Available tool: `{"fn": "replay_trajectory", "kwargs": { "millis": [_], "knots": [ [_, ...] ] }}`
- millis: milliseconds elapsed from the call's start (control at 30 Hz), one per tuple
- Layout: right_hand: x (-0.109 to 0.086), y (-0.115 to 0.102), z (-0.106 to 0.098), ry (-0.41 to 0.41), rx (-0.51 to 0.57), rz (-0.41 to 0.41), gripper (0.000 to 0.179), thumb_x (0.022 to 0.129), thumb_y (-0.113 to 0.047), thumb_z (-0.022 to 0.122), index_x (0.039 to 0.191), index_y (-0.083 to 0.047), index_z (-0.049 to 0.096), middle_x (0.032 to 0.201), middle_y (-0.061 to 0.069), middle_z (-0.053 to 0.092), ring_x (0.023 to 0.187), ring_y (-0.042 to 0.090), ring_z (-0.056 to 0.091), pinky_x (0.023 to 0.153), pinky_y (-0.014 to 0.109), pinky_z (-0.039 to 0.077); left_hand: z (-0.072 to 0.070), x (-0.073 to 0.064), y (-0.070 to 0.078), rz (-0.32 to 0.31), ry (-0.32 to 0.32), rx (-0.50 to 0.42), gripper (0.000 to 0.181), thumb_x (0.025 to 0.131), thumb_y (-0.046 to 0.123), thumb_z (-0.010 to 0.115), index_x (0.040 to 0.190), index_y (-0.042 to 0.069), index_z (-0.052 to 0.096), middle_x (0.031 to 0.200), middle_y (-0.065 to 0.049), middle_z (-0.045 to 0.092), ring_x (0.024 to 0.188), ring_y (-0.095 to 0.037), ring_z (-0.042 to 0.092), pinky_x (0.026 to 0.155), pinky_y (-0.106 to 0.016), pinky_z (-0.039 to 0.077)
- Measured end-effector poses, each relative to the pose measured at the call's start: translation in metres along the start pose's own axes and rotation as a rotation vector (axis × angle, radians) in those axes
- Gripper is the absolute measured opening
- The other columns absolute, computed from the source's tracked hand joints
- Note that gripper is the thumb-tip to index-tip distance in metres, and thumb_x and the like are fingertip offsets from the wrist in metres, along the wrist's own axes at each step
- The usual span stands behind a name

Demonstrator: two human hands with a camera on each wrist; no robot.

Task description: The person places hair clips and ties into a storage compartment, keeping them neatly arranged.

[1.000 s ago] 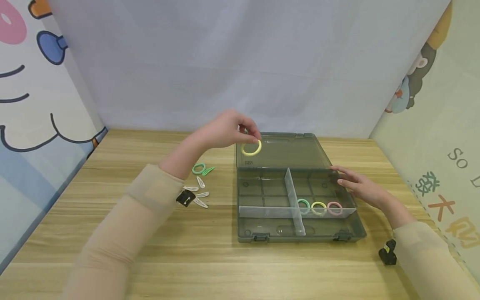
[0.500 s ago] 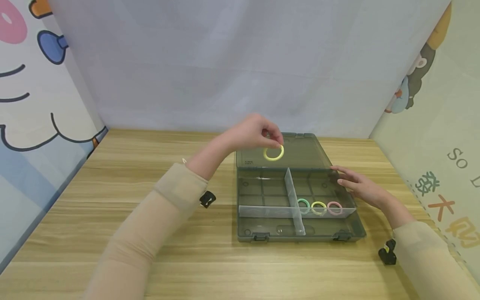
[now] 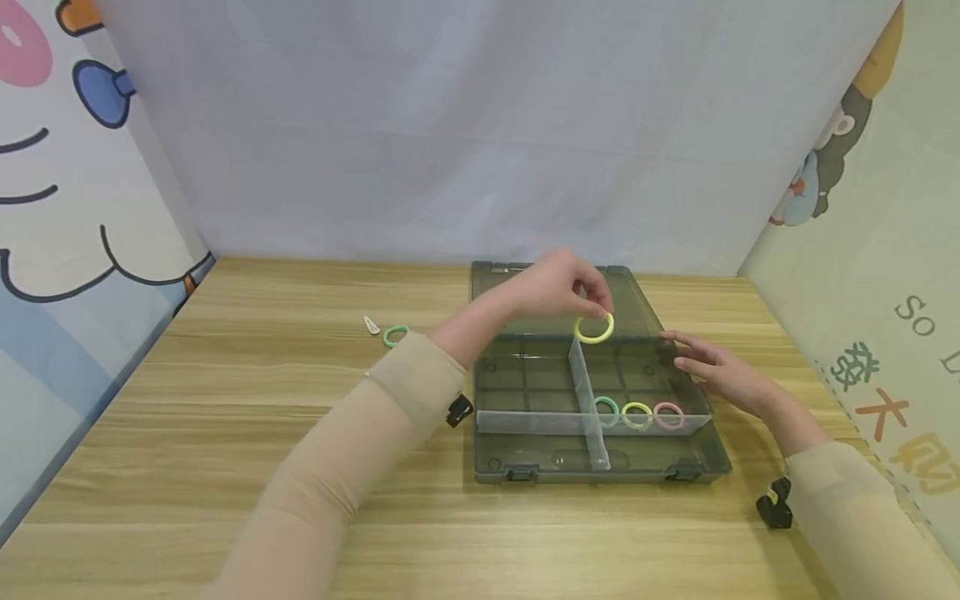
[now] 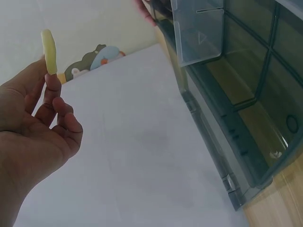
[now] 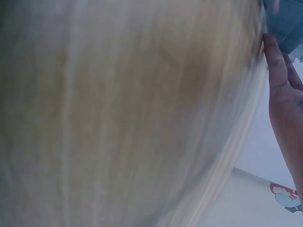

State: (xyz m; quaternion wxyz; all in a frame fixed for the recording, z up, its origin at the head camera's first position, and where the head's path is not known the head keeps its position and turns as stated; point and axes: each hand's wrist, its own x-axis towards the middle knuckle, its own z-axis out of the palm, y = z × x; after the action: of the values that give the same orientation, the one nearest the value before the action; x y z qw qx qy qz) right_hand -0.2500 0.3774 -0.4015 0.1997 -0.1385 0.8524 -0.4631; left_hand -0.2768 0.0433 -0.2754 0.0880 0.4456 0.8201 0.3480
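Observation:
My left hand (image 3: 566, 287) pinches a yellow hair tie (image 3: 593, 340) between thumb and fingertip. It hangs over the back edge of the rear right compartment of a grey see-through divider box (image 3: 600, 477). In the left wrist view the hair tie (image 4: 49, 52) shows edge-on above curled fingers. Green (image 3: 606, 399), yellow (image 3: 637, 405) and pink (image 3: 668, 405) hair ties stand in a row in that compartment, against the lengthwise divider (image 3: 532, 423). My right hand (image 3: 720, 375) rests at the box's right side with its fingers extended, touching the rim.
The box's lid (image 3: 633, 296) lies folded back toward the white backdrop (image 3: 420, 167). On the wooden table (image 3: 225, 400), left of the box, are a white snap clip (image 3: 371, 325) and a green hair tie (image 3: 387, 337). My left sleeve (image 3: 360, 442) covers the table near them.
My left hand has carried the yellow hair tie rightward and lower, from over the lid to the rear right compartment. Its sleeve now hides several clips seen earlier. The right hand has stayed put.

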Motion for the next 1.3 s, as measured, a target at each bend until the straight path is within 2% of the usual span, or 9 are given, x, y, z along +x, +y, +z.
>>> {"fn": "replay_trajectory", "kwargs": {
  "millis": [200, 433, 633, 833, 967, 1133, 1300],
  "knots": [
    [0.001, 0.000, 0.000, -0.004, 0.008, 0.005, 0.057, 0.101, -0.033, 0.042, 0.151, -0.018, 0.018, 0.156, 0.023, 0.005, 0.138, 0.052, 0.008, 0.096, 0.075, 0.016, 0.019, 0.018, -0.004, -0.006, -0.012, 0.022, 0.007, 0.088, 0.020, 0.068, 0.090, 0.015, 0.072, 0.080, 0.003, 0.067, 0.062, -0.009, 0.048, 0.062, -0.020, 0.040],
    [0.000, 0.000, -0.001, -0.003, 0.017, 0.005, 0.057, 0.101, -0.033, 0.042, 0.151, -0.017, 0.018, 0.156, 0.022, 0.005, 0.138, 0.051, 0.009, 0.097, 0.074, 0.017, 0.042, 0.033, -0.009, -0.032, -0.038, 0.069, 0.006, 0.088, 0.021, 0.068, 0.090, 0.017, 0.072, 0.082, 0.007, 0.067, 0.074, -0.010, 0.057, 0.066, -0.019, 0.042],
    [-0.001, 0.000, -0.001, -0.005, 0.020, 0.004, 0.057, 0.102, -0.032, 0.042, 0.151, -0.017, 0.018, 0.156, 0.021, 0.005, 0.138, 0.051, 0.009, 0.098, 0.074, 0.017, 0.055, 0.041, -0.015, -0.042, -0.064, 0.082, 0.007, 0.088, 0.021, 0.068, 0.090, 0.016, 0.072, 0.083, 0.007, 0.067, 0.079, -0.010, 0.059, 0.069, -0.017, 0.042],
    [-0.002, 0.002, -0.001, -0.003, 0.008, 0.008, 0.057, 0.102, -0.033, 0.041, 0.151, -0.019, 0.018, 0.156, 0.022, 0.004, 0.138, 0.051, 0.008, 0.097, 0.074, 0.016, 0.066, 0.049, -0.026, -0.025, -0.092, 0.125, 0.007, 0.087, 0.021, 0.069, 0.090, 0.016, 0.072, 0.084, 0.007, 0.067, 0.078, -0.006, 0.057, 0.070, -0.015, 0.041],
    [-0.003, 0.000, -0.001, -0.001, 0.004, 0.006, 0.057, 0.101, -0.034, 0.042, 0.151, -0.019, 0.018, 0.156, 0.022, 0.004, 0.138, 0.051, 0.009, 0.097, 0.074, 0.017, 0.074, 0.052, -0.032, -0.014, -0.125, 0.154, 0.007, 0.087, 0.021, 0.069, 0.091, 0.016, 0.072, 0.086, 0.007, 0.068, 0.081, -0.003, 0.058, 0.075, -0.016, 0.042],
    [-0.004, 0.000, -0.001, -0.001, 0.011, 0.004, 0.057, 0.101, -0.033, 0.042, 0.151, -0.018, 0.018, 0.156, 0.021, 0.005, 0.138, 0.051, 0.010, 0.097, 0.074, 0.017, 0.083, 0.056, -0.041, 0.016, -0.154, 0.251, 0.008, 0.087, 0.024, 0.069, 0.091, 0.018, 0.073, 0.090, 0.010, 0.070, 0.087, -0.001, 0.059, 0.086, -0.018, 0.041],
    [-0.005, 0.001, -0.002, -0.001, 0.013, 0.000, 0.057, 0.102, -0.032, 0.042, 0.151, -0.018, 0.017, 0.156, 0.021, 0.004, 0.138, 0.051, 0.010, 0.097, 0.074, 0.016, 0.089, 0.058, -0.045, 0.038, -0.169, 0.304, 0.008, 0.086, 0.026, 0.069, 0.091, 0.020, 0.073, 0.091, 0.011, 0.070, 0.088, -0.001, 0.060, 0.089, -0.020, 0.041]
  ]
}}
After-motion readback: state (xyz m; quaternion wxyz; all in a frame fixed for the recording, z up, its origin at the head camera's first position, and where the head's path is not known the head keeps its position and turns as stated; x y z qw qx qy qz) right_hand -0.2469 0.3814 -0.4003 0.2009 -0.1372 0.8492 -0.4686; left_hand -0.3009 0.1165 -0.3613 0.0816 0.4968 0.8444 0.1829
